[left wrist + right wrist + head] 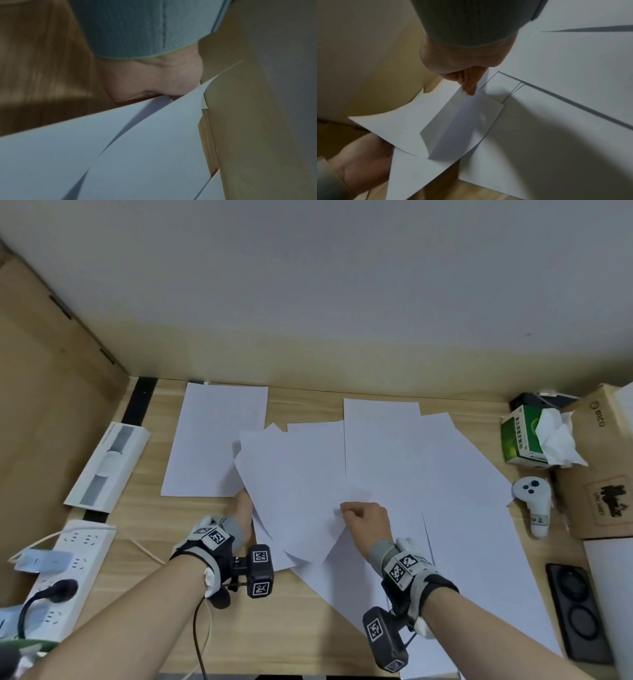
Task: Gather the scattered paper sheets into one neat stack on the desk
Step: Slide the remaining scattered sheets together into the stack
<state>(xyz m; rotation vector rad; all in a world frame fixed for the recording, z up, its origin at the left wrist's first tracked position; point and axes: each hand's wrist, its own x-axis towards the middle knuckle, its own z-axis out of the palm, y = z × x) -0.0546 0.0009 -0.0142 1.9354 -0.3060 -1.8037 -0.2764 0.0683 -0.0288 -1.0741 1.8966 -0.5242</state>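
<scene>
Several white paper sheets lie scattered on the wooden desk (171, 542). A fanned bundle of sheets (294, 481) is lifted off the desk at the middle. My left hand (244, 510) grips its left edge, fingers hidden under the paper. My right hand (359, 517) pinches its right side. In the right wrist view my fingertips (469, 88) pinch a bent sheet (453, 121), and the left hand (361, 159) holds the sheets from below. The left wrist view shows my palm (154, 81) against overlapping sheets (137, 148). One sheet (215, 436) lies flat at the back left, and others (411, 453) lie to the right.
A white power strip (65, 570) with a plugged cable and a long white device (108, 463) lie at the left. At the right stand a tissue box (527, 440), a white controller (534, 501), a cardboard box (603, 467) and a black case (579, 611).
</scene>
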